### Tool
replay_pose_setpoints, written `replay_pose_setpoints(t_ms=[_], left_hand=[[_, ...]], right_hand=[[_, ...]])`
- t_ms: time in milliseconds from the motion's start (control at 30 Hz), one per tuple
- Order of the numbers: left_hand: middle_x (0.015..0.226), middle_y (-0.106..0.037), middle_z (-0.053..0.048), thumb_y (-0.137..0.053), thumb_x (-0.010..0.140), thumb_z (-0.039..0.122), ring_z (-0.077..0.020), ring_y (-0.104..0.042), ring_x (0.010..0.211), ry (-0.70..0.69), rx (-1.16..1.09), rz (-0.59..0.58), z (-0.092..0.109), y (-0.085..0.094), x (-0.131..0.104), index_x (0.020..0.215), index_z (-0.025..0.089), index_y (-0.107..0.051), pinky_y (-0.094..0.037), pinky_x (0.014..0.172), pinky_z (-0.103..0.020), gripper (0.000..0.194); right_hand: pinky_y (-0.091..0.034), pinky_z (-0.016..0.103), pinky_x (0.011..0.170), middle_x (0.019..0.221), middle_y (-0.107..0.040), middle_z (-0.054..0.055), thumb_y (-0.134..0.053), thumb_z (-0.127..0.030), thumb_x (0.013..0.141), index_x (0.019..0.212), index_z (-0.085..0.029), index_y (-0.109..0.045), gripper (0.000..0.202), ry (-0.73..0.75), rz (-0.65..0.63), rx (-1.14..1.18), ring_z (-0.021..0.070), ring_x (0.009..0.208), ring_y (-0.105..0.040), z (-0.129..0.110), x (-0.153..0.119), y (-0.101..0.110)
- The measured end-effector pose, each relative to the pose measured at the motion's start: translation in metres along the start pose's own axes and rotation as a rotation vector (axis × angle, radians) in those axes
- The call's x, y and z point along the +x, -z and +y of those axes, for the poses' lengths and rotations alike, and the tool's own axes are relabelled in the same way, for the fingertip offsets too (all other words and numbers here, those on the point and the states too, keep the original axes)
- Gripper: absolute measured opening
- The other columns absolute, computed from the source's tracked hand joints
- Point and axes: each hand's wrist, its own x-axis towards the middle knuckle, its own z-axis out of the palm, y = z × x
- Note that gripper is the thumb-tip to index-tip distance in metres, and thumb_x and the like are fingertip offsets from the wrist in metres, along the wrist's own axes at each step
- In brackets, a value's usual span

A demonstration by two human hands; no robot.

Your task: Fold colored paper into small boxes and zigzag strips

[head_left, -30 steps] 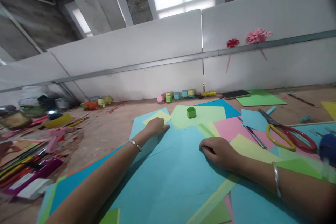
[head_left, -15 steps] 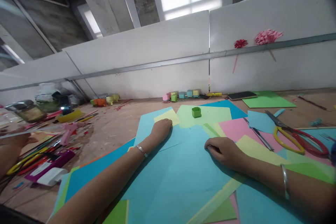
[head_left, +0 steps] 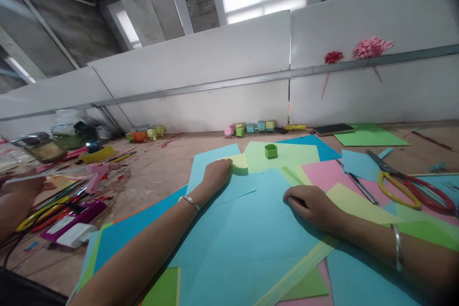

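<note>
Head view: left hand (head_left: 217, 175) holds small pale-yellow paper (head_left: 239, 161) (near edge shaded); right hand (head_left: 311, 204) curled, grip unclear.

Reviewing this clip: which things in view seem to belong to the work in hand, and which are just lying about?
Likely in use:
- small yellow paper, at the left hand
- large light-blue sheet, under the right hand
- perhaps the green hexagonal piece, untouched

Apparently lying about:
- scissors
- pink glue gun
- red flower
- pink flower
</note>
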Motion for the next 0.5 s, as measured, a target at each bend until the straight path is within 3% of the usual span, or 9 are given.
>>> replay_pose_setpoints(t_ms=[133, 233, 300, 400, 500], left_hand=[[0.097, -0.07, -0.01, -0.051, 0.082, 0.031, -0.0262, -0.064, 0.097, 0.015, -0.312, 0.1, 0.023, 0.003, -0.007, 0.099, 0.015, -0.064, -0.048, 0.078, -0.032, 0.026], [0.096, -0.071, -0.009, -0.051, 0.078, 0.035, -0.0225, -0.066, 0.083, -0.03, -0.579, 0.049, 0.047, 0.002, -0.02, 0.106, 0.011, -0.06, -0.051, 0.071, -0.03, 0.038], [0.093, -0.071, -0.009, -0.055, 0.074, 0.036, -0.0214, -0.066, 0.079, -0.07, -0.707, -0.01, 0.062, -0.002, -0.033, 0.102, 0.011, -0.062, -0.052, 0.069, -0.03, 0.038], [0.085, -0.071, -0.008, -0.06, 0.074, 0.038, -0.0214, -0.066, 0.074, -0.115, -0.812, -0.088, 0.077, -0.009, -0.05, 0.094, 0.012, -0.065, -0.053, 0.067, -0.032, 0.033], [0.083, -0.072, -0.007, -0.062, 0.074, 0.032, -0.0228, -0.067, 0.079, -0.166, -0.842, -0.096, 0.083, -0.011, -0.06, 0.083, 0.014, -0.067, -0.053, 0.074, -0.035, 0.02]], right_hand=[[-0.045, 0.03, 0.059, 0.067, -0.063, 0.001, -0.047, -0.031, 0.088, 0.114, -0.015, -0.059, 0.032, -0.112, 0.103, 0.107, 0.0176, 0.06, -0.058, -0.002, 0.001, 0.002], [-0.047, 0.03, 0.059, 0.065, -0.056, -0.004, -0.055, -0.041, 0.086, 0.134, -0.012, -0.039, 0.058, -0.232, 0.237, 0.378, 0.0166, 0.059, -0.055, -0.003, 0.003, 0.003], [-0.047, 0.03, 0.057, 0.066, -0.053, -0.005, -0.058, -0.046, 0.084, 0.136, -0.013, -0.036, 0.065, -0.265, 0.322, 0.464, 0.0163, 0.059, -0.053, -0.002, 0.003, 0.004], [-0.047, 0.032, 0.059, 0.073, -0.049, -0.002, -0.061, -0.043, 0.083, 0.129, -0.015, -0.046, 0.056, -0.207, 0.49, 0.312, 0.0167, 0.063, -0.05, -0.002, 0.003, 0.009], [-0.048, 0.037, 0.07, 0.086, -0.053, 0.004, -0.064, -0.033, 0.082, 0.121, -0.018, -0.056, 0.042, 0.035, 0.62, 0.013, 0.021, 0.079, -0.053, -0.003, 0.001, 0.017]])
